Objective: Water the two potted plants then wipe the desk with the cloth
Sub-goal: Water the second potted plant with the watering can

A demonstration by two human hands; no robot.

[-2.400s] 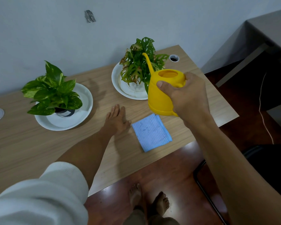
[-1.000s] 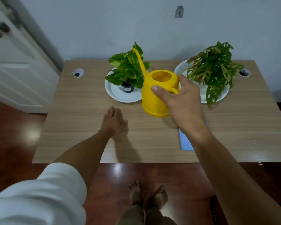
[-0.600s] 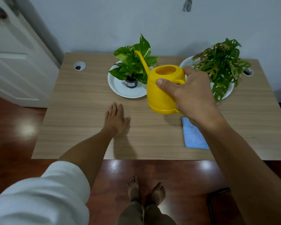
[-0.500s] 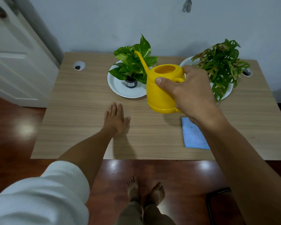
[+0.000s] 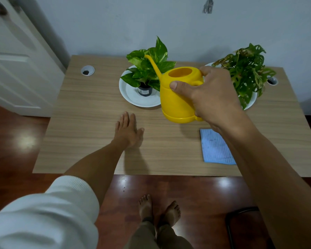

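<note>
Nearest the desk's front edge, left hand (image 5: 127,131) lies flat, fingers spread, holding nothing. Right hand (image 5: 211,97) grips yellow watering can (image 5: 177,97) at frame centre; its spout angles up-left over the pothos plant (image 5: 149,69) behind.

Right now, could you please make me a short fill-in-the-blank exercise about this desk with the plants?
1. The right hand holds a watering can of ____ colour.
2. The left hand lies flat on the ____, holding nothing.
3. The can's spout points toward the potted plant on the ____ side of the picture.
4. The folded cloth near the desk's front edge is ____.

Missing words: yellow; desk; left; blue
</note>
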